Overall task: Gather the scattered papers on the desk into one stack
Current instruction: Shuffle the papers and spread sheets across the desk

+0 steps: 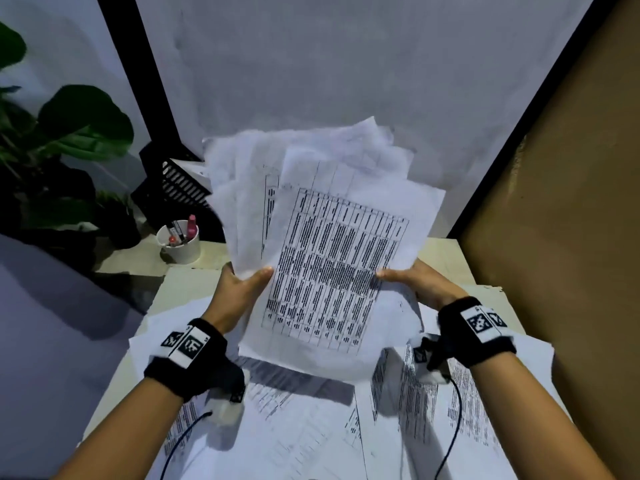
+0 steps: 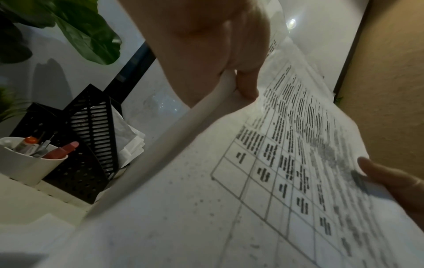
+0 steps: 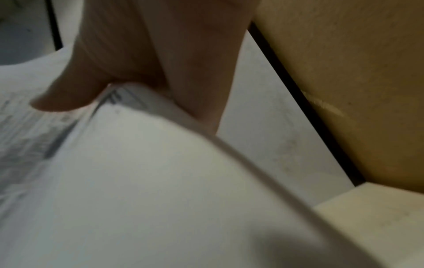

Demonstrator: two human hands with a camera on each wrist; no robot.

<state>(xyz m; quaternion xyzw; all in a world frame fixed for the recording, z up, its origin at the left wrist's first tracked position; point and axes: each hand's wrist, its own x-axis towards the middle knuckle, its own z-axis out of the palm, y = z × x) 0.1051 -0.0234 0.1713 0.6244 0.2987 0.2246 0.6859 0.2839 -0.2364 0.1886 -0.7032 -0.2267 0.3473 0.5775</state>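
Left hand (image 1: pixel 242 285) and right hand (image 1: pixel 420 282) each pinch a side edge of an uneven sheaf of printed papers (image 1: pixel 332 258), its long axis running away from them; loose sheets (image 1: pixel 311 431) lie on the desk (image 1: pixel 446 261) beneath both hands.

Counted: two hands, left hand (image 1: pixel 239 289) and right hand (image 1: pixel 424 284), each gripping one side edge of a single fanned bundle of printed sheets (image 1: pixel 332 258); exact sheet count in the bundle impossible to tell, at least five overlapping edges visible. More loose papers (image 1: pixel 408 410) lying on the one desk (image 1: pixel 446 258), number unclear because of overlap. Two black wristbands, one per wrist. One white cup (image 1: pixel 180 245) holding about four pens or markers. One black slotted file holder (image 1: pixel 180 188). One potted plant (image 1: pixel 69 133) with several broad leaves.
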